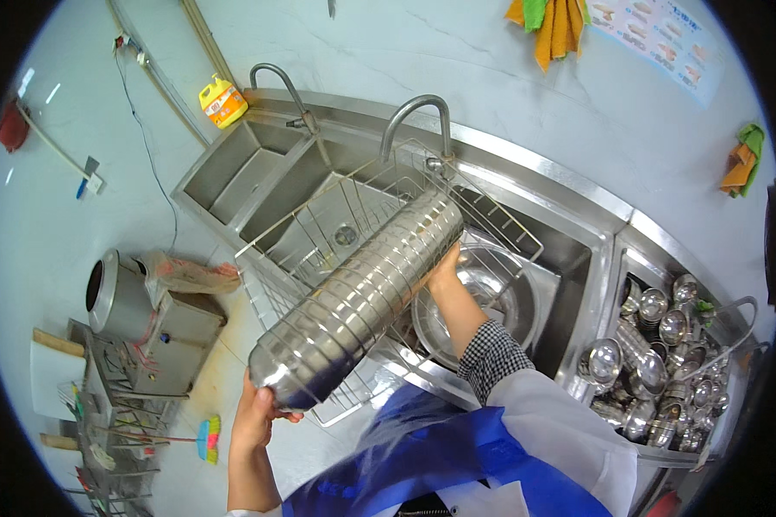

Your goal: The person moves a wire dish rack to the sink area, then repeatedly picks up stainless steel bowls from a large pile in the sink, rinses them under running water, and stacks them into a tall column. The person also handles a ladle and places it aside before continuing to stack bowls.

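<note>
A long stack of nested stainless steel bowls [362,291] lies slantwise between my two hands, above or within a wire rack [312,201]; I cannot tell whether it touches the wires. My left hand [257,410] grips the near end, its fingers curled around the rounded base of the outermost bowl. At the far end, my right hand [446,266] supports the stack from its right side, with most fingers hidden behind the metal. Beneath my right forearm, a round metal basin [531,304] sits in a sink compartment.
Two curved faucets [418,103] [277,70] rise behind the stainless sinks [233,187]. A yellow detergent jug [223,102] stands at the back left corner. At right, many metal cups and bowls [666,362] fill another basin. A metal cart [174,342] and a colourful broom [209,439] are at left.
</note>
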Demonstrator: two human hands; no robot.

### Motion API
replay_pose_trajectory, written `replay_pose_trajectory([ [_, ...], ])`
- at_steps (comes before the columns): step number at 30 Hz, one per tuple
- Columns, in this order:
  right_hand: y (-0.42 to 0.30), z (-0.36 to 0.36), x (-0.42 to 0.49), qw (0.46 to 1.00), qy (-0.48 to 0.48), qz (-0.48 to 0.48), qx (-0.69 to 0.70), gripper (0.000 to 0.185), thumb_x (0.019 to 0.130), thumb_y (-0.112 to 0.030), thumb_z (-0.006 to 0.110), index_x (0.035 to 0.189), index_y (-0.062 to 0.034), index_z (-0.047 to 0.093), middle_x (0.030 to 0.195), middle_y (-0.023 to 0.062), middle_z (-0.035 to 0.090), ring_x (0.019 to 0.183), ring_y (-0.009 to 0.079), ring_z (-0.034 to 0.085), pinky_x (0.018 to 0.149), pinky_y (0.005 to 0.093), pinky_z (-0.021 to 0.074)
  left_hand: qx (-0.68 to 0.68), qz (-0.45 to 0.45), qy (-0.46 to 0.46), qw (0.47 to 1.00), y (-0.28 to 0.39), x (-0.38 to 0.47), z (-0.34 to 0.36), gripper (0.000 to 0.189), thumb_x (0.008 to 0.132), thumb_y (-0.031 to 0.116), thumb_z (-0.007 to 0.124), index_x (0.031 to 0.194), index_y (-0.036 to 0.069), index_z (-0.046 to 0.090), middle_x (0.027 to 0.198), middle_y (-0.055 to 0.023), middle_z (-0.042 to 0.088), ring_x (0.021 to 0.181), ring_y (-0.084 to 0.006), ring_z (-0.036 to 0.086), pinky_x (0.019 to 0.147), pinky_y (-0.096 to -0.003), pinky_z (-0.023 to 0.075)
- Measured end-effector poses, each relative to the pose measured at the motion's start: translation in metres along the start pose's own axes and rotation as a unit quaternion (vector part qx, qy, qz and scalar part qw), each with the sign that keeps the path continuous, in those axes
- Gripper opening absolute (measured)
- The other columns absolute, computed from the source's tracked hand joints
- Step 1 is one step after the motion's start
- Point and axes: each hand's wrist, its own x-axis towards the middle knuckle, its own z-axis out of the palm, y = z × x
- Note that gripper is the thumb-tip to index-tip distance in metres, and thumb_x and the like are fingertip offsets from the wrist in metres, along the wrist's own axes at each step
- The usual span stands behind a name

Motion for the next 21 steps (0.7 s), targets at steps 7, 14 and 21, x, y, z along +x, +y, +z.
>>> replay_pose_trajectory([
  [7,0.027,-0.038,0.09,0.994,0.04,0.062,0.076,0.07,0.089,-0.057,0.019,0.141,-0.0116,0.03,0.145,0.0125,0.03,0.131,0.0338,0.031,0.106,0.051,0.0256,0.113,-0.105,0.011,0.988,0.028,0.1,0.012,0.09,0.074,0.058,0.065,0.126,-0.003,0.024,0.09,-0.0178,0.056,0.053,-0.0203,0.06,0.045,-0.0286,0.0499],
  [14,0.019,-0.058,0.115,0.985,0.148,-0.043,0.074,0.047,0.094,-0.044,0.037,0.12,-0.0073,0.051,0.122,0.0114,0.054,0.11,0.0293,0.053,0.094,0.0511,0.0397,0.428,0.069,0.088,0.897,0.013,0.182,0.013,0.068,0.086,0.018,0.061,0.141,0.008,0.021,0.117,-0.0247,0.054,0.084,-0.0318,0.062,0.065,-0.0339,0.053],
  [21,-0.002,-0.061,0.086,0.919,0.125,-0.002,-0.374,0.063,0.087,-0.018,0.059,0.14,-0.0037,0.029,0.137,0.0118,0.039,0.112,0.0219,0.05,0.083,0.0326,0.0454,0.676,-0.031,-0.064,0.734,-0.045,0.222,0.024,0.066,0.079,0.031,0.065,0.133,0.003,0.039,0.13,-0.025,0.045,0.12,-0.0395,0.043,0.102,-0.0397,0.0342],
])
